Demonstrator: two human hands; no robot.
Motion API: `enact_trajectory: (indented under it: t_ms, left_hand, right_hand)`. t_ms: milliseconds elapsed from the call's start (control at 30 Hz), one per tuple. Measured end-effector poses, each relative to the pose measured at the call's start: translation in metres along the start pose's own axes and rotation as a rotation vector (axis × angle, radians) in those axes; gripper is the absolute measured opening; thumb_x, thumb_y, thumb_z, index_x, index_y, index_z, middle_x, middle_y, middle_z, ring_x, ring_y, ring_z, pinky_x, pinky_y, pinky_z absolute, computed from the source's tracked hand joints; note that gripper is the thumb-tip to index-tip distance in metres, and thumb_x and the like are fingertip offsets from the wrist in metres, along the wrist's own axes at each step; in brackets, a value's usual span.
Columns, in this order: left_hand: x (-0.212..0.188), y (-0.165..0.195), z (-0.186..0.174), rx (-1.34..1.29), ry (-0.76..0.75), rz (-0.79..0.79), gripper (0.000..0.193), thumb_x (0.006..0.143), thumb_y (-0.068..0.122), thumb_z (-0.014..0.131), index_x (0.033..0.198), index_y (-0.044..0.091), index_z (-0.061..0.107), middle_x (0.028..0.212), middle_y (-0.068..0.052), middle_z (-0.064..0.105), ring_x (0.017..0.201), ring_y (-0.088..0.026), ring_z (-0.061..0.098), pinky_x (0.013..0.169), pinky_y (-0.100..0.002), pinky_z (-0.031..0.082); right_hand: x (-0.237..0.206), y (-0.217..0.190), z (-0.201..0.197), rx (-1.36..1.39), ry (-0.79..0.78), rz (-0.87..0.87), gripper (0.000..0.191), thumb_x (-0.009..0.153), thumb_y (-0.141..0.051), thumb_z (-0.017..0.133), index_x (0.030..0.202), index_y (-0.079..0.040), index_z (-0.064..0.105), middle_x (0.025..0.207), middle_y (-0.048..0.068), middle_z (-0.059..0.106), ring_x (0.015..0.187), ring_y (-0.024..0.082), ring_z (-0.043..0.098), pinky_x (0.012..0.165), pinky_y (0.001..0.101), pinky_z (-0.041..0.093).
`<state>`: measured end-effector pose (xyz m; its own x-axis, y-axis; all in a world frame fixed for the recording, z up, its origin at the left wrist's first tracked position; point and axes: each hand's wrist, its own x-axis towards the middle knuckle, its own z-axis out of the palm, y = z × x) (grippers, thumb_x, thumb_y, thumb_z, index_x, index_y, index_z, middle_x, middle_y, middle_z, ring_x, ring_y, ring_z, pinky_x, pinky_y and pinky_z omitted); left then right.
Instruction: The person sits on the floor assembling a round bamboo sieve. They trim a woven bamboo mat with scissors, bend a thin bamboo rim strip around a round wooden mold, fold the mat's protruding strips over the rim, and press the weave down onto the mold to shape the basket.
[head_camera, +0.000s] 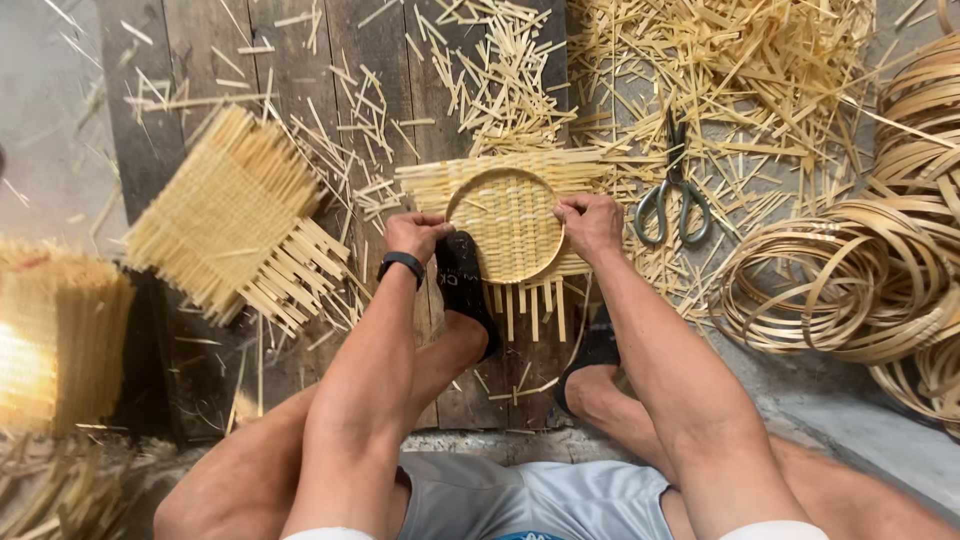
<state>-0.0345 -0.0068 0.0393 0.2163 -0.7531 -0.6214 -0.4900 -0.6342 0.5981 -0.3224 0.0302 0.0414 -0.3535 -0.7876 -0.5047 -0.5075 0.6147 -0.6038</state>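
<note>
A woven bamboo mat (505, 215) lies on the wooden boards, with a round bamboo hoop (470, 190) pressed onto it. My left hand (415, 233) grips the hoop's left rim, a black band on its wrist. My right hand (590, 222) grips the hoop's right rim. My left foot in a black sock (465, 285) presses on the mat's near edge between the hands. Loose strip ends stick out below the hoop.
A stack of square woven mats (235, 225) lies to the left. Scissors (673, 195) rest to the right among cut bamboo offcuts (740, 70). Coiled bamboo hoops (860, 280) pile at far right. More woven mats (55, 335) sit at far left.
</note>
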Motion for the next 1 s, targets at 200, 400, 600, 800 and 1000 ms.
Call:
enact_trajectory:
  t_ms: [200, 400, 600, 800, 1000]
  left_hand:
    - [0.003, -0.006, 0.008, 0.070, 0.089, 0.158, 0.021, 0.083, 0.030, 0.081, 0.092, 0.012, 0.084, 0.082, -0.010, 0.079, 0.075, -0.020, 0.075, 0.076, -0.033, 0.058]
    - [0.006, -0.005, 0.013, 0.071, 0.107, 0.255, 0.022, 0.082, 0.031, 0.080, 0.091, 0.011, 0.082, 0.082, -0.011, 0.078, 0.073, -0.021, 0.077, 0.074, -0.034, 0.060]
    - [0.002, 0.026, 0.006, 0.443, 0.103, 0.484, 0.025, 0.081, 0.029, 0.081, 0.099, 0.012, 0.083, 0.098, -0.015, 0.076, 0.092, -0.031, 0.071, 0.085, -0.040, 0.057]
    - [0.013, 0.075, 0.044, 0.371, 0.064, 1.148, 0.026, 0.096, 0.024, 0.065, 0.118, 0.014, 0.076, 0.125, -0.008, 0.072, 0.116, -0.032, 0.061, 0.101, -0.041, 0.049]
    - [0.010, 0.062, 0.060, 0.155, -0.073, 0.713, 0.028, 0.096, 0.032, 0.065, 0.119, 0.021, 0.077, 0.112, -0.004, 0.075, 0.096, -0.025, 0.071, 0.084, -0.035, 0.056]
  right_hand:
    - [0.000, -0.014, -0.006, -0.037, 0.061, -0.166, 0.016, 0.084, -0.021, 0.083, 0.099, -0.016, 0.083, 0.091, 0.004, 0.079, 0.078, 0.017, 0.073, 0.079, 0.0324, 0.058]
    - [0.011, -0.013, -0.010, -0.067, 0.063, -0.280, 0.013, 0.077, -0.017, 0.083, 0.087, -0.010, 0.083, 0.086, 0.012, 0.078, 0.080, 0.023, 0.073, 0.079, 0.0345, 0.057]
    - [-0.014, -0.036, -0.018, -0.167, 0.059, -0.303, 0.009, 0.086, -0.013, 0.072, 0.087, -0.008, 0.079, 0.083, 0.011, 0.073, 0.081, 0.027, 0.070, 0.081, 0.0394, 0.053]
    - [-0.085, -0.058, 0.026, -0.888, -0.233, -0.991, 0.099, 0.076, -0.060, 0.060, 0.152, -0.001, 0.038, 0.162, 0.029, 0.027, 0.154, 0.043, 0.015, 0.121, 0.0596, 0.005]
    - [-0.084, -0.011, 0.052, -0.856, 0.049, -1.148, 0.085, 0.093, -0.059, 0.057, 0.155, -0.004, 0.040, 0.161, 0.027, 0.029, 0.155, 0.044, 0.015, 0.124, 0.0631, 0.001]
